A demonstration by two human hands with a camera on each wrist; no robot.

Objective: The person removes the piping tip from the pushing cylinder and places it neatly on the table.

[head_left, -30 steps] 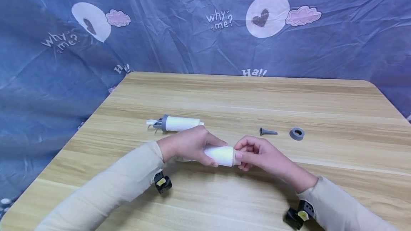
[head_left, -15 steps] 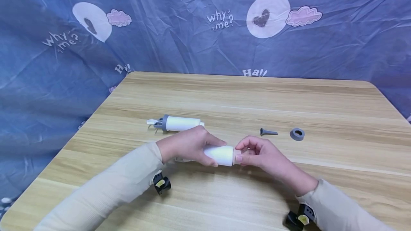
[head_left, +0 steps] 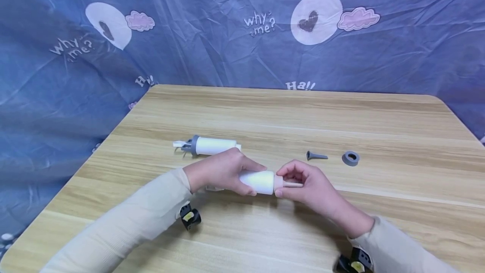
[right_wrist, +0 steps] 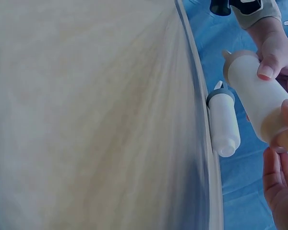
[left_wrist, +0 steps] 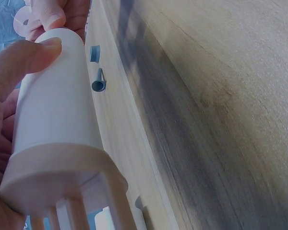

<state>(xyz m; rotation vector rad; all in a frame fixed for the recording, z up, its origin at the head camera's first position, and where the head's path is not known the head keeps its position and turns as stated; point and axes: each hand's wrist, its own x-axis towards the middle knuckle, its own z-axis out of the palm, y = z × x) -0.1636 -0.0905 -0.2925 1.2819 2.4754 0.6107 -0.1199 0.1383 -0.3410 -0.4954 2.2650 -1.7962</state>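
Observation:
My left hand (head_left: 225, 172) grips a white plastic cylinder (head_left: 259, 182), thumb on one side and fingers round the other. A beige collar (left_wrist: 57, 165) with prongs forms its near end in the left wrist view. At the opposite end sits a beige ring (head_left: 278, 183), from which a thin beige nozzle (head_left: 294, 184) sticks out to the right. My right hand (head_left: 310, 185) pinches that ring between thumb and fingertips, its fingers curled about the nozzle. The cylinder lies almost level, close over the table; its left end is largely hidden by my left hand in the head view.
A second white cylinder (head_left: 215, 146) with a grey collar (head_left: 194, 145) and a white lever lies behind my left hand. Farther right on the wooden table (head_left: 288, 117) are a small grey cone-shaped nozzle (head_left: 316, 156) and a grey ring (head_left: 349, 163). A blue printed cloth (head_left: 212, 41) hangs behind.
My right hand's fingers have shifted on the ring, uncovering the thin nozzle that they hid before. The left hand keeps its grip, nearly still; the loose parts lie where they were.

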